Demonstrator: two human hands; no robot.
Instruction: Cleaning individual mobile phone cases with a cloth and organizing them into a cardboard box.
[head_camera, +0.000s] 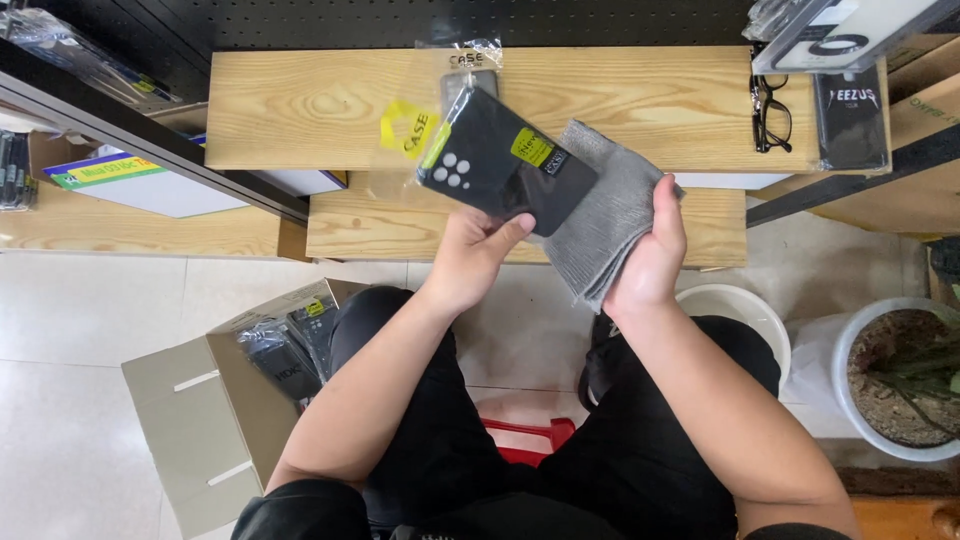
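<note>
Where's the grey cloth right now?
The grey cloth is in the right hand, centre of the head view, beside the black phone case held by the left hand.

In my left hand (468, 262) I hold a black phone case (505, 165) in a clear plastic bag that looks shiny and smooth. At three o'clock from it, my right hand (650, 250) holds a grey cloth (600, 215), soft, woven and matt. At twelve o'clock the shelf (300, 110) is pale wood with a smooth grain. At eight o'clock sits a brown cardboard box (200, 420), dull and flat. The floor (90, 320) has glossy pale tiles.
</note>
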